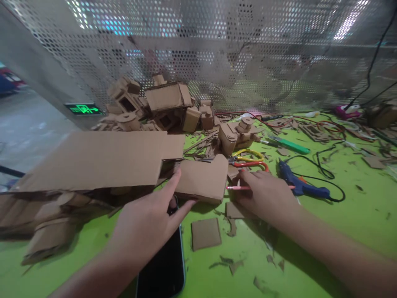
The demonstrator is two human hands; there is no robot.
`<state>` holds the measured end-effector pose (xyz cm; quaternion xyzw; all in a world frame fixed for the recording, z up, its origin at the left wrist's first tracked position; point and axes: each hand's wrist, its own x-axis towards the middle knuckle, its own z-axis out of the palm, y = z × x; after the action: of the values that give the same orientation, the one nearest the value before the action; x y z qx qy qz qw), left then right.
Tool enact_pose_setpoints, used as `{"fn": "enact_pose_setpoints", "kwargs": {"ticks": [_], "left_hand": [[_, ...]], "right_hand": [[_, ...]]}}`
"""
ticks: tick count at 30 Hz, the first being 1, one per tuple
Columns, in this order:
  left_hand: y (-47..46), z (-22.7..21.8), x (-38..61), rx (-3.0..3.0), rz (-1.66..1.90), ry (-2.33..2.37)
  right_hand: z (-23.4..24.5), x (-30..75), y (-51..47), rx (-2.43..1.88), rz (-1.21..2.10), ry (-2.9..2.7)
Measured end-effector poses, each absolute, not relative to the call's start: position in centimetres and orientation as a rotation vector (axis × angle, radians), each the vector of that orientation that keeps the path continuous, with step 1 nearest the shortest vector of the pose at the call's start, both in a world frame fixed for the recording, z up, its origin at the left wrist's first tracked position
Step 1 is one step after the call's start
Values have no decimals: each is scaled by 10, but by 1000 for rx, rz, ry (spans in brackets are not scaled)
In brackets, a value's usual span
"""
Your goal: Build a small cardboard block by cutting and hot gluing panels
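Note:
My left hand [149, 219] grips the left end of a flat cardboard box [201, 178] with a rounded bump on its far edge. Its index finger lies on top and its thumb along the near side. My right hand [263, 192], fingers curled, holds a thin pink pencil [240, 188] crosswise, just right of the box. Small cardboard pieces lie under and beside those fingers, partly hidden. A square cardboard piece [206, 234] rests on the green table [217, 273] between my hands. Beneath my left hand is a black-screened phone [166, 265], partly covered.
A large cardboard sheet [102, 159] covers the left, over cardboard parts. Scissors [248, 156] with yellow and red handles lie behind the box. A blue glue gun [302, 182] and green cutter [293, 145] are at right. Cardboard models [167, 97] pile up against a perforated metal panel [204, 49].

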<state>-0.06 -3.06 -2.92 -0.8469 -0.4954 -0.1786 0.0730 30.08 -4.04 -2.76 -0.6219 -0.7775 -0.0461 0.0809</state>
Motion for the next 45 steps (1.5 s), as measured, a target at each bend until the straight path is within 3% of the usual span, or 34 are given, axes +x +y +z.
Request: {"fn": "enact_pose_setpoints", "kwargs": {"ticks": [11,24,29,33,41,45], "left_hand": [[-31,-18,1,-2566,-522,-1821],[-45,-22,2,-2835,-739,-1541],[-49,-32,5,-3102,-526,-935],[-49,-40,8,-3141,-386,-1004],[-59,-36,9,-3237,-562,-1134],[-57,-33,7,-3242,-545,-1167]], "right_hand": [[-2,339,-36,-1875,-22,-1996],[-3,342,-37,-1755,-93,-2010],[4,330,-55,-1245,341,-1871],[3,320,-66,-1065,816,-1609],[-2,303,-64,-990,1651,-1183],[-4,301,-60,-1002,1661,-1193]]}}
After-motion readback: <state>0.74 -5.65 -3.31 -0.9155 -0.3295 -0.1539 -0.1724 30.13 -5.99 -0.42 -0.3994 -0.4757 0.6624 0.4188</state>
